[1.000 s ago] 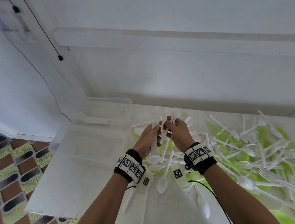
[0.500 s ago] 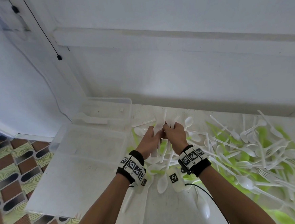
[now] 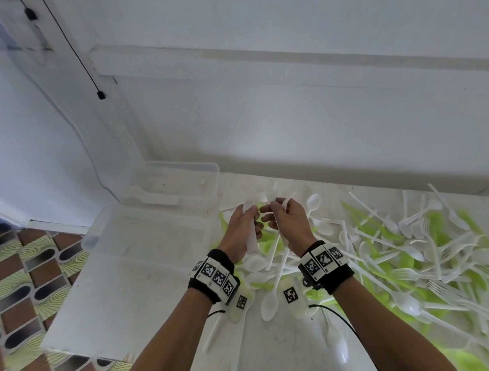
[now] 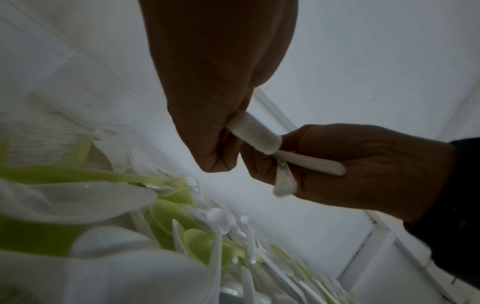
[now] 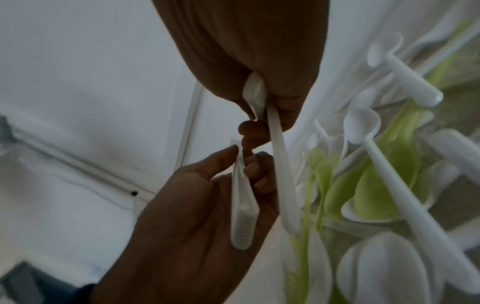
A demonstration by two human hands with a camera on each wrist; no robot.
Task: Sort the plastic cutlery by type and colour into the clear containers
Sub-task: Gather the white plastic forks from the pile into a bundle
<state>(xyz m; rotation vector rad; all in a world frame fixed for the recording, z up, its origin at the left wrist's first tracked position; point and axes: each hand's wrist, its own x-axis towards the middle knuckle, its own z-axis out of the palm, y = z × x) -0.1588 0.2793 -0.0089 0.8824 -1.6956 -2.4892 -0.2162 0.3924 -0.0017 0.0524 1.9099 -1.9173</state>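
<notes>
Both hands hover close together over the left end of a pile of white and green plastic cutlery [image 3: 403, 246]. My left hand [image 3: 242, 229] grips a stack of white spoons [image 3: 252, 239], their handles running down along the palm; the same stack [image 5: 242, 205] lies in its curled fingers in the right wrist view. My right hand [image 3: 285, 220] pinches one white spoon [image 5: 280, 174] by its bowl, the handle hanging down beside the stack. Two clear containers stand to the left: a near one [image 3: 151, 239] and a far one [image 3: 178, 178].
A white piece lies in the far container [image 3: 150, 197]. Loose white spoons [image 3: 271, 297] lie on the white table under my wrists. The table's left edge drops to a patterned tiled floor [image 3: 20, 290]. A white wall [image 3: 291, 123] rises right behind the table.
The hands were pressed together over a fanned bunch of white cutlery; they have now parted slightly, with the stack left in the left hand and a single spoon in the right.
</notes>
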